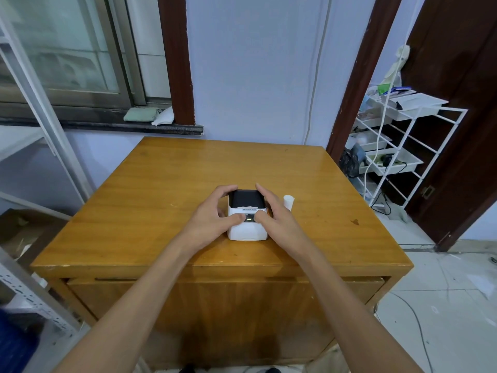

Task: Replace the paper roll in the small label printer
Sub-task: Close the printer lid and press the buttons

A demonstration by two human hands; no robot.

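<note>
A small white label printer point(247, 229) with a black lid stands near the middle of the wooden table point(161, 189). A strip of white paper shows at the lid's front edge. My left hand point(215, 211) wraps the printer's left side, thumb on its front panel, fingers over the lid's back corner. My right hand point(274, 214) clasps the right side the same way, thumb on the front panel. A white paper roll point(289, 201) stands upright on the table just right of my right hand, partly hidden by it.
A white wire rack point(403, 146) with trays and cables stands at the right by a dark door. A grey metal shelf frame point(40, 109) stands at the left. A window sill with folded cloths point(148, 114) lies behind the table.
</note>
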